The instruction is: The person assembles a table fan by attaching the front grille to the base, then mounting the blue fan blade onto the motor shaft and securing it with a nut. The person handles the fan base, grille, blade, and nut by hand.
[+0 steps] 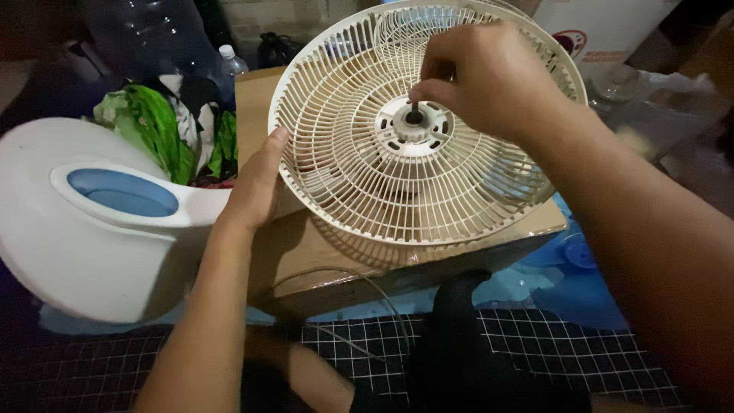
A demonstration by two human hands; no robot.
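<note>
Left hand (256, 183): open, palm flat against the rim of the cream fan grille (359, 191).
Right hand (482, 76): fingertips pinching the dark shaft (414, 116) at the grille's hub.
Beneath: cardboard box (306, 252).

One head cam, looking down & fwd, close over fan grille (413, 130) on cardboard box (321, 245).

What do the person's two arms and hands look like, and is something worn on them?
The left hand and right hand are bare: no gloves, rings, watch or bracelet visible. Both forearms are uncovered as far as the picture shows, with no sleeve in view. The fingers carry no markings.
</note>
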